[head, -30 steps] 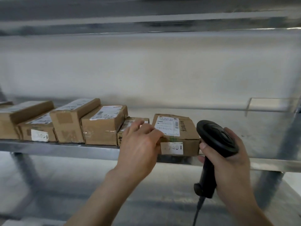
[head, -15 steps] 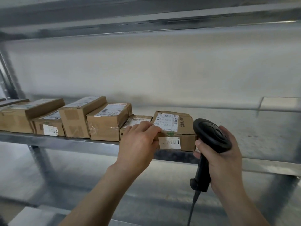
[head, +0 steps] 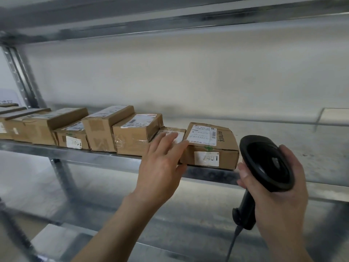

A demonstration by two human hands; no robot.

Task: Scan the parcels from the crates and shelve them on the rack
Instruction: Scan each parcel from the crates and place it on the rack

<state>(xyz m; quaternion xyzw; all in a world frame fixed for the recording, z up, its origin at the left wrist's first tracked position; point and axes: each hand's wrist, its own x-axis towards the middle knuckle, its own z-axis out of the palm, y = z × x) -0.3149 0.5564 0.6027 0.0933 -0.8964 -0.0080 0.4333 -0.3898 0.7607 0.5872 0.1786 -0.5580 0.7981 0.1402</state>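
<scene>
Nearest the camera, the right hand (head: 275, 197) grips a black barcode scanner (head: 264, 165) — fingers and thumb curled round the handle, which runs down and slightly left to a cable leaving its base, while the broad rounded head tilts up and left toward the shelf. The left hand (head: 160, 167) reaches forward with its fingers straight and slightly spread, holding nothing; the fingertips (head: 181, 144) lie against the near left corner of the rightmost parcel (head: 211, 146) and over the low parcel beside it, though blur makes it hard to say how firmly they touch. That rightmost parcel is a flat brown cardboard box at the front edge of the metal rack shelf (head: 207, 173), its long axis running front to back and angled a little to the right as it goes back, with a white shipping label on top and a white sticker reading 7481 on the face toward the camera. Just left of it sits a small low parcel (head: 170, 130), partly covered by the left hand, then a taller parcel (head: 136, 135) with clear tape across its front, then a narrow upright one (head: 105, 127). Further left the row goes on with more brown parcels — one (head: 72, 137) bears a blurred numbered sticker. Behind the row, the shelf's bare metal runs back to a pale wall (head: 188, 78), and another rack level (head: 170, 17) spans overhead.
</scene>
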